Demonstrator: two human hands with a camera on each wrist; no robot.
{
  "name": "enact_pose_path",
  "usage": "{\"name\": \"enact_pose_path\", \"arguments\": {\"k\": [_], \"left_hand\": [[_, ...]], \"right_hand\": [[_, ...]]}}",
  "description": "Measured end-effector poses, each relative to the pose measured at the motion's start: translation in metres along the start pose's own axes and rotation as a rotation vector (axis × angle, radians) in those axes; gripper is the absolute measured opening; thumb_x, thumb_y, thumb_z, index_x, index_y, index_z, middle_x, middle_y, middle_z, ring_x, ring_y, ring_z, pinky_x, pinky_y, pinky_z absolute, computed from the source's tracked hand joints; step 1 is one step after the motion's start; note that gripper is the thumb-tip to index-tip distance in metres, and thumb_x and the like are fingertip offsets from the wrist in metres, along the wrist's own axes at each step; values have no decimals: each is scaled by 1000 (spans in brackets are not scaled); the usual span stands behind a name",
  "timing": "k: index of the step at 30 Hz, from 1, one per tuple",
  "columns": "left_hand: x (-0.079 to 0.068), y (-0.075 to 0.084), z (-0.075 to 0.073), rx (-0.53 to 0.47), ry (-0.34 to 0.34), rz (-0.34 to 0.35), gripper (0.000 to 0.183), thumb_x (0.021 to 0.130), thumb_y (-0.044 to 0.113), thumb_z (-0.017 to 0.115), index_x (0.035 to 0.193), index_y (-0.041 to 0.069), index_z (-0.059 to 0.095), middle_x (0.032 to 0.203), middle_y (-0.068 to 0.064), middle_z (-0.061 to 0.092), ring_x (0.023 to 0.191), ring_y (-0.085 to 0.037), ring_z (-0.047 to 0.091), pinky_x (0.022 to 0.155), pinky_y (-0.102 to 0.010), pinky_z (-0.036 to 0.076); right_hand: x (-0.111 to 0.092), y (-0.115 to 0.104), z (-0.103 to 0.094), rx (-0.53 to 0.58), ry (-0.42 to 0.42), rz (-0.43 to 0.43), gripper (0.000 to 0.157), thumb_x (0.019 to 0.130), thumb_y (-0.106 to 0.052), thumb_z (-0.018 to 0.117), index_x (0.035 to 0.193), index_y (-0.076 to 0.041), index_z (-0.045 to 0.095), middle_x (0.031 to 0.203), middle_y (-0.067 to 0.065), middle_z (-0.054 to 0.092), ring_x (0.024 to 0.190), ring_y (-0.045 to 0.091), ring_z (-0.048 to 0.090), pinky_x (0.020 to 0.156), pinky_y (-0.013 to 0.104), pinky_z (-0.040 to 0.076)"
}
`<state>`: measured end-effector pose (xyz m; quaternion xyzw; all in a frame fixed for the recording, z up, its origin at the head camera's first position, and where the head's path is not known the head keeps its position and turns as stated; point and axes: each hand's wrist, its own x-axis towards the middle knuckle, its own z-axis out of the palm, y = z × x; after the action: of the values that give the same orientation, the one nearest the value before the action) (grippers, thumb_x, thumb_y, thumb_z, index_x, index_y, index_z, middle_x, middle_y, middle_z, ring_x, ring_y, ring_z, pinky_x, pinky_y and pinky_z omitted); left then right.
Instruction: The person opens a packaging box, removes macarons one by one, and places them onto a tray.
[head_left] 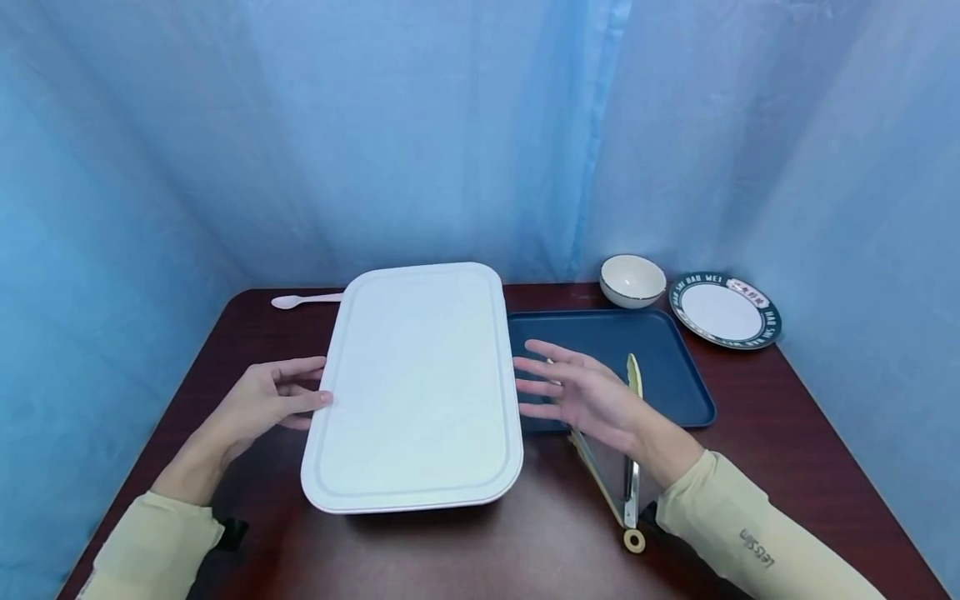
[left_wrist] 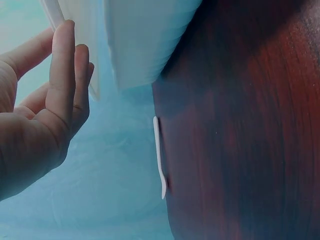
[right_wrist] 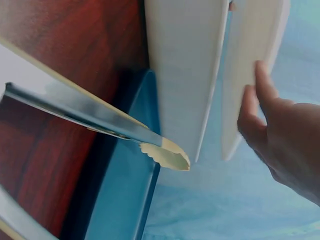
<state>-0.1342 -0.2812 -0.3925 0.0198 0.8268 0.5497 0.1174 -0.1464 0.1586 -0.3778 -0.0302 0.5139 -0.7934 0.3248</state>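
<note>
A white rectangular lid (head_left: 416, 383) is raised over a white box (right_wrist: 182, 75), and both wrist views show a gap between the two. From above, the lid hides the box. My left hand (head_left: 262, 400) pinches the lid's left edge, thumb on top and fingers below. At the opposite edge, my right hand (head_left: 588, 392) has its fingers extended, fingertips right at the rim. Below that hand lie tongs (right_wrist: 125, 127) with metal arms and cream scalloped tips, partly covered by the wrist in the head view.
Right of the box lies a dark blue tray (head_left: 675, 392), the tongs' tips over it. Behind it stand a white bowl (head_left: 632, 282) and a green-rimmed plate (head_left: 720, 312). A white spoon (head_left: 288, 302) rests at the table's back left. Blue curtains (head_left: 420, 150) enclose the table (head_left: 247, 533).
</note>
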Motion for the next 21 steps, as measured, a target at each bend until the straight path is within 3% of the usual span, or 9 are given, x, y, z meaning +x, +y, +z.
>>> {"name": "enact_pose_path", "arguments": {"k": [5,12,21], "left_hand": [[0,0,-4,-15,-9,0,75,86,22,84,148,-1,49,137,-26,57,94,-19,72,75,-41,63],[-2,-3,-10,-34,3,-10,74,87,22,83,148,0,49,138,-25,56,96,-16,72,76,-40,63],[-6,-11,-20,-23,5,-18,74,88,24,82,149,0,47,141,-26,55,98,-14,72,77,-40,63]], "right_hand": [[4,-5,4,1,33,-9,66,104,-14,59,161,-10,25,159,13,37,134,34,51,104,49,49],[16,-9,14,6,-3,8,56,103,-13,61,155,-8,40,152,13,49,118,26,64,100,45,53],[37,-23,37,10,-27,17,49,104,-11,59,151,-6,45,127,12,65,95,20,71,90,37,59]]}}
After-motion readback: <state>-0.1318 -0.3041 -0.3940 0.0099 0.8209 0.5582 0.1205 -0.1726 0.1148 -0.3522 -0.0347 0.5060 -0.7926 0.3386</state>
